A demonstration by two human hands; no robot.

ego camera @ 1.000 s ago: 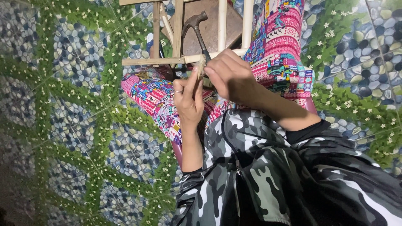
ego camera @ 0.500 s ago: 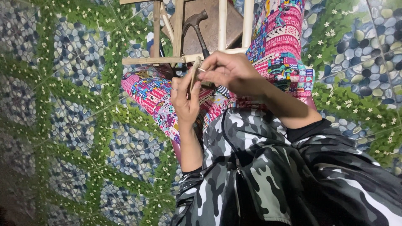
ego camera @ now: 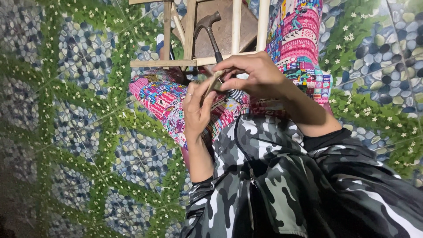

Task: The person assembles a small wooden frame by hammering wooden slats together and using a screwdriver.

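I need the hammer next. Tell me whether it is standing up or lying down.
Lying down. The hammer lies flat inside the wooden frame, its handle running under the right hand.
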